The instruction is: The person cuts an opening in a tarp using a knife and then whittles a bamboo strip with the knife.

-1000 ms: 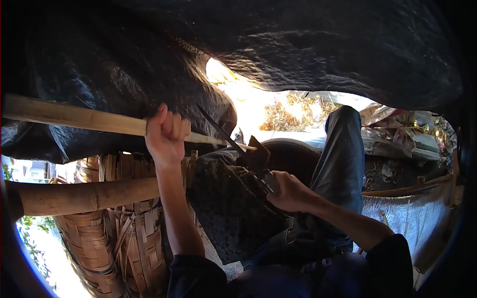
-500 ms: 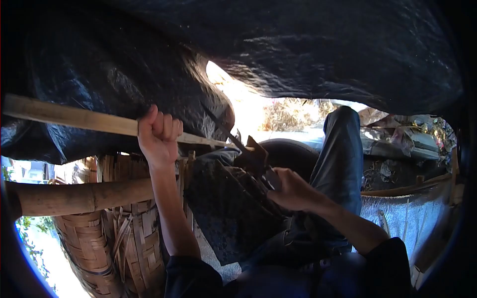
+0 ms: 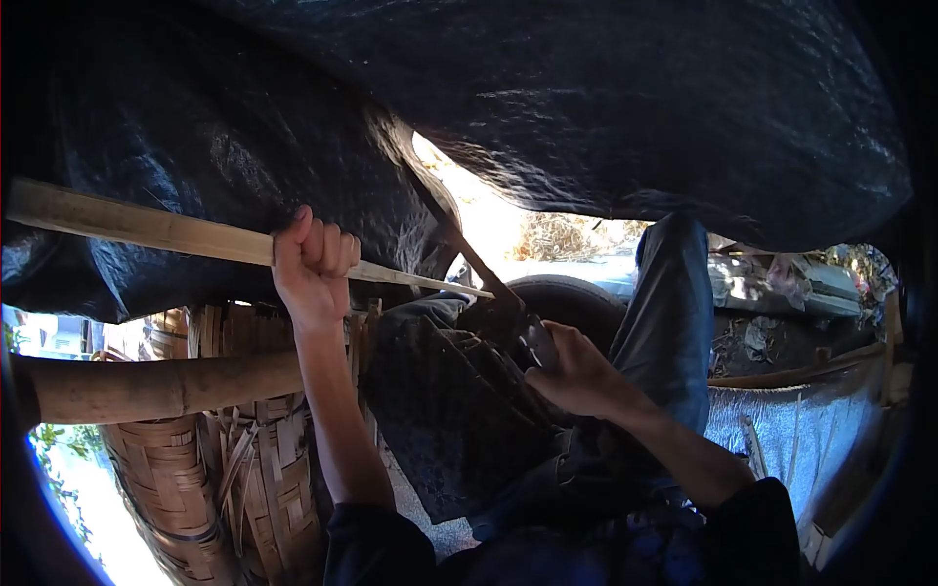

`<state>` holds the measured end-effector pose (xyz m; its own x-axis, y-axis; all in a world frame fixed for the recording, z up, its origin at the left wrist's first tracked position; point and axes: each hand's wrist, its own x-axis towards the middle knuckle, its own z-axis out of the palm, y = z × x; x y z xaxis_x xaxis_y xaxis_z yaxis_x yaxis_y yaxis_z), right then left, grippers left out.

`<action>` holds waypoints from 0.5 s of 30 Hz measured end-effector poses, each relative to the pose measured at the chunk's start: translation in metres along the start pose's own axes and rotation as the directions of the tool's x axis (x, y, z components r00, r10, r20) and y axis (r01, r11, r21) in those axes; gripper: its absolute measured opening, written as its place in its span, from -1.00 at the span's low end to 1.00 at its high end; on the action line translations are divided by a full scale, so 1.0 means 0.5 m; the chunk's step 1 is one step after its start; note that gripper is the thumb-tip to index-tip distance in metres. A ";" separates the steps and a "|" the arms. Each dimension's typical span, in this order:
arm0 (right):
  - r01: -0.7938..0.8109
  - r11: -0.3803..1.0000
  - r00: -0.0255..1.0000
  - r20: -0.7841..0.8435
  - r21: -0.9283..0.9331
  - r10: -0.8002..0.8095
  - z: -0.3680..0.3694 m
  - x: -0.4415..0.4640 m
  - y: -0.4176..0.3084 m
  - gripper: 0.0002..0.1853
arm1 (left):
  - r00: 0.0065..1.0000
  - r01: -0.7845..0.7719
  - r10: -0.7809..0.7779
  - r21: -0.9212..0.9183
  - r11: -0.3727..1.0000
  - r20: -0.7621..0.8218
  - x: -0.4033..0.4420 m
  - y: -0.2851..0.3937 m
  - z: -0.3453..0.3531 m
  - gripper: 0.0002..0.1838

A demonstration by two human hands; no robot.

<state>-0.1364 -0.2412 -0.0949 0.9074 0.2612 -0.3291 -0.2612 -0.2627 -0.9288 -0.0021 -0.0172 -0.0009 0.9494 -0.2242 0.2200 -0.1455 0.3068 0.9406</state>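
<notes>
Left hand [image 3: 315, 269] has shifted slightly left, fingers closed tight around the pale strip [image 3: 195, 234]. Right hand [image 3: 576, 371] firmly grips the knife [image 3: 539, 346], blade slanting up by the strip's far tip; contact unclear. Dark cloth [image 3: 440, 420] lies below, over the leg.

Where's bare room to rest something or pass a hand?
The dark cloth on the lap has a bare patch between the left forearm and right hand. It's crowded just ahead, where the bamboo strip, blade and right hand bunch close.
</notes>
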 end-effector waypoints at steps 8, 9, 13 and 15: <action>-0.150 0.952 0.987 0.091 0.265 0.130 0.097 0.009 0.091 -0.73 | 0.997 0.011 -0.011 0.001 1.000 -0.074 0.006 -0.005 0.028 -0.49; -0.256 0.944 0.966 0.096 0.209 0.241 0.103 0.013 0.099 -0.74 | 0.990 0.000 0.003 0.020 1.000 -0.141 0.011 -0.004 0.028 -0.49; -0.196 0.957 0.980 0.083 0.213 0.182 0.057 -0.007 0.117 -0.73 | 0.978 -0.068 0.080 0.071 0.995 -0.193 0.002 -0.002 0.005 -0.51; -0.164 0.977 0.986 0.012 0.135 0.164 0.032 -0.032 0.090 -0.69 | 0.970 -0.237 0.230 -0.089 0.967 -0.081 0.001 -0.001 0.003 -0.56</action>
<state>-0.1681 -0.2423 -0.1341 0.8484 0.2258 -0.4789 -0.4484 -0.1743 -0.8767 -0.0018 -0.0191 -0.0010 0.9098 -0.0719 0.4088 -0.3409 0.4326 0.8347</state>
